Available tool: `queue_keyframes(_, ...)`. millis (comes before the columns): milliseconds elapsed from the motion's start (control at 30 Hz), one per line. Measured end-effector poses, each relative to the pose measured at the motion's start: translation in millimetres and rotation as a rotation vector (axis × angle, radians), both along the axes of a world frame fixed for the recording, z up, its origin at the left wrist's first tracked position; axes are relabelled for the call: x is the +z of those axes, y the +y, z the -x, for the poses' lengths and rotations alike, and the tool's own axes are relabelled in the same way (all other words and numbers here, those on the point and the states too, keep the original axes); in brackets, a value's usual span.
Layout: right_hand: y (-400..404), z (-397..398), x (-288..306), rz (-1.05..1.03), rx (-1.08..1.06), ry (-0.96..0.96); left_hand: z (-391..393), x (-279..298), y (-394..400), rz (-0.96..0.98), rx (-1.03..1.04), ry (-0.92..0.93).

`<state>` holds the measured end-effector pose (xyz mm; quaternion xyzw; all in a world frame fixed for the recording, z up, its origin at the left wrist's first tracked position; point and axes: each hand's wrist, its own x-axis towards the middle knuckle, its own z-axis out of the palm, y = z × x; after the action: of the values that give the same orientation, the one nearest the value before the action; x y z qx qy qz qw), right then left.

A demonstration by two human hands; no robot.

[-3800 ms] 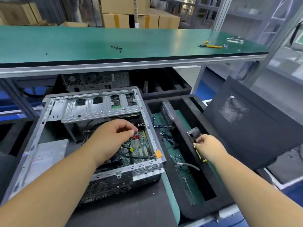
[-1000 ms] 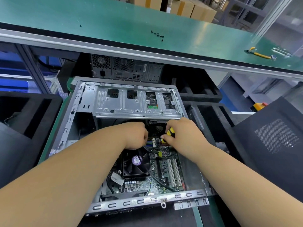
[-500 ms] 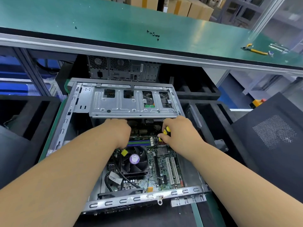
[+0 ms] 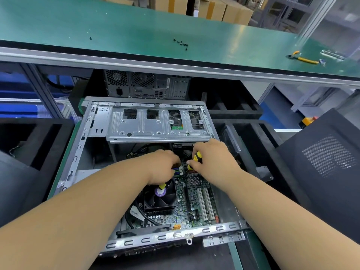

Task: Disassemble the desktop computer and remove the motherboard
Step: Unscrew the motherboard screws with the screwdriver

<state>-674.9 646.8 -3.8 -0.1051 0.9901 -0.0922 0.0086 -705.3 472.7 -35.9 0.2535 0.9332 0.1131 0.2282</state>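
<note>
Since the frame half a second ago both hands have drawn closer together over the far end of the motherboard [image 4: 196, 201], and the left hand [image 4: 162, 165] now covers most of the blue memory slots it sat beside before. Its fingers are curled down onto the board near those slots; whether they pinch anything there I cannot tell. The right hand [image 4: 211, 158] grips a yellow-and-black screwdriver [image 4: 195, 159], handle up, tip hidden among the connectors just beside the left fingertips.

The motherboard lies inside the open computer case [image 4: 78, 152], which rests on its side on a low shelf under the worktop — the board fills the case's near right part, with the black cooler fan [image 4: 160, 197] at its left and two white expansion slots [image 4: 204, 203] toward the right wall. A silver drive cage [image 4: 155, 125] spans the far end of the case.

Above, the green worktop [image 4: 116, 26] runs across the whole view behind an aluminium front edge. A small cluster of dark screws [image 4: 181, 43] lies near its middle, and yellow-handled pliers [image 4: 301, 57] lie toward its right end. Cardboard boxes [image 4: 212, 7] stand beyond the far edge, with metal racking at the far right corner of the room. Under the worktop a second computer [image 4: 146, 84] stands behind the open case. A black perforated side panel [image 4: 327, 158] leans at the right, and black foam trays [image 4: 33, 141] sit to the left.
</note>
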Motion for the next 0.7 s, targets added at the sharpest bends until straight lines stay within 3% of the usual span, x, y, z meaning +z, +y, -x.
queue_keyframes(167,1.5,1.0,-4.0,-0.023,0.062,0.053,2.6,4.9,13.1,0.168,-0.07,-0.077)
queue_keyframes(367,0.2,1.2,-8.0,-0.068,0.101,0.109,5.4,8.9,35.0,0.372,-0.111,-0.047)
queue_keyframes(700,2.4,-1.7,-6.6,0.004,0.079,0.119,25.2,-6.0,6.5,0.072,0.025,-0.237)
